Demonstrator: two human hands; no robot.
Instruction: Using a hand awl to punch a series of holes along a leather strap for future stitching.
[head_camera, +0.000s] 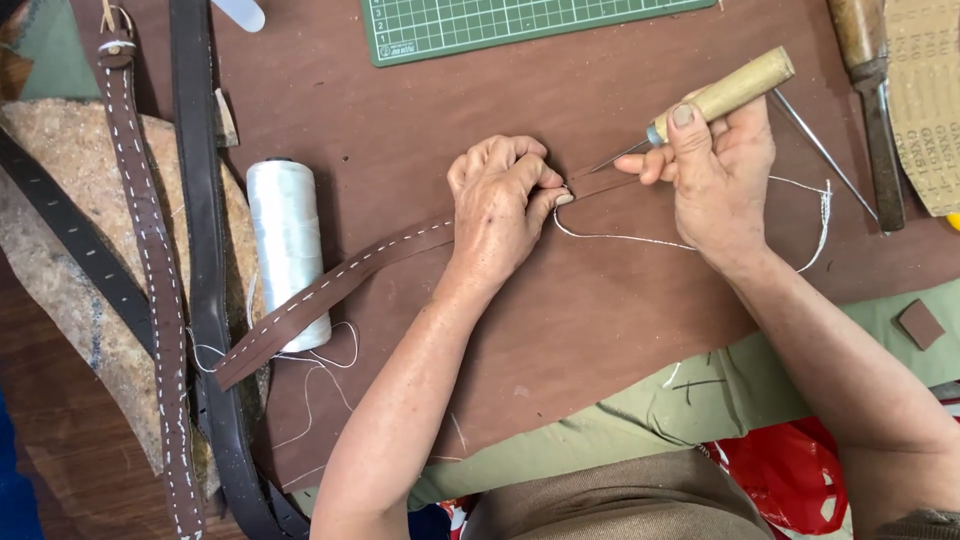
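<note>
A brown leather strap (330, 285) with white stitching lies diagonally across a brown leather sheet (560, 320). My left hand (500, 205) pinches the strap near its right end, thumb and fingers pressed together on it. My right hand (715, 165) grips an awl (725, 95) by its pale wooden handle, and the metal point angles down to the strap right beside my left fingertips. A white thread (640, 240) runs from the strap under my right hand and curls out to the right.
A spool of white thread (288, 235) lies under the strap at left. Further left lie a stitched brown belt (150, 290) and a dark strap (205, 250). A green cutting mat (500, 25) sits at the top, with wooden-handled tools (875, 100) at right.
</note>
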